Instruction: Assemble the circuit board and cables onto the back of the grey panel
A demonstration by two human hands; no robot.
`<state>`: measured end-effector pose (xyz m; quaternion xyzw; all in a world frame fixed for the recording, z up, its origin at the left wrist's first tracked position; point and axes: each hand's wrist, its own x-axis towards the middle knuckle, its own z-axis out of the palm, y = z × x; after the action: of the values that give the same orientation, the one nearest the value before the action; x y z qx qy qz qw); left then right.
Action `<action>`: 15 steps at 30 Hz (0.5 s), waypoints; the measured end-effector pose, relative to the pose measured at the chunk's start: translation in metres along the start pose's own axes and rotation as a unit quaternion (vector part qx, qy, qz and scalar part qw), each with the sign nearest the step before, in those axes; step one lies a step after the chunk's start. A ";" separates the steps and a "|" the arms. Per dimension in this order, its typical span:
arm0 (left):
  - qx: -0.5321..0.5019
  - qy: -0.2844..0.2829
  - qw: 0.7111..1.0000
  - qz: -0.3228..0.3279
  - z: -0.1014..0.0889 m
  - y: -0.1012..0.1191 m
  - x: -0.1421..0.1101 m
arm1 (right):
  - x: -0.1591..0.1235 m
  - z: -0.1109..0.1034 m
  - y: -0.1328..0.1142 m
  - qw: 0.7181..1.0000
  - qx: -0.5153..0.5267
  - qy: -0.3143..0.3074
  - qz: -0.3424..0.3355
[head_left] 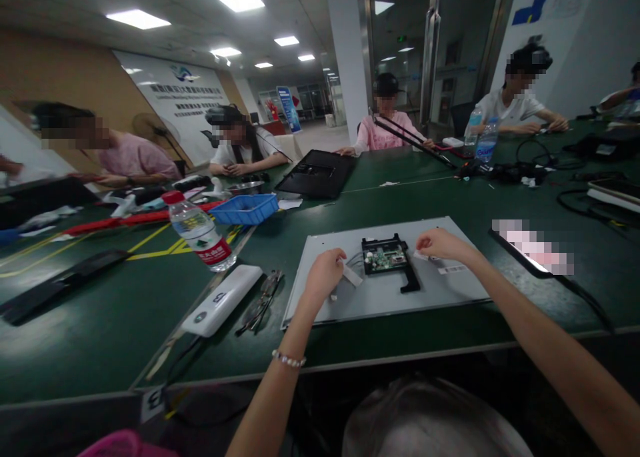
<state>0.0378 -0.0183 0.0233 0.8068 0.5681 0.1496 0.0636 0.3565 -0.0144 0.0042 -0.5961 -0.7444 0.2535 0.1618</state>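
A grey flat display panel lies on the green table, its back facing up. Near its middle a green circuit board sits in a black plastic bracket, with thin cables at its left. My left hand is closed over the left part of the panel, its fingertips at a white strip. To the right of the board, my right hand has its fingers curled together beside a small white piece. Whatever those fingers pinch is too small to make out. A barcode label lies below that hand.
Left of the panel are eyeglasses, a white power bank, a red-capped water bottle and a blue tray. A phone with a cable lies to the right. Across the table, several people sit near a black panel.
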 end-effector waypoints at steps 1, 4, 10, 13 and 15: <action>0.003 0.004 1.000 0.002 -0.002 0.000 0.003 | 0.000 -0.001 0.001 1.000 0.004 0.010 0.003; 0.022 0.015 1.000 -0.002 -0.010 -0.004 0.015 | 0.000 -0.001 0.003 0.999 0.024 0.047 0.011; 0.047 -0.009 0.998 -0.032 -0.006 -0.019 0.039 | 0.003 0.002 0.005 0.997 0.034 0.067 0.017; 0.052 -0.003 0.998 -0.035 0.004 -0.021 0.041 | 0.001 0.003 0.006 0.995 -0.018 0.099 0.004; 0.053 0.020 0.998 -0.020 0.007 -0.017 0.039 | -0.002 0.003 0.004 0.991 -0.048 0.122 -0.003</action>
<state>0.0366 0.0244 0.0188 0.7943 0.5925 0.1337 0.0122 0.3590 -0.0160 -0.0004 -0.6272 -0.7324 0.1420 0.2238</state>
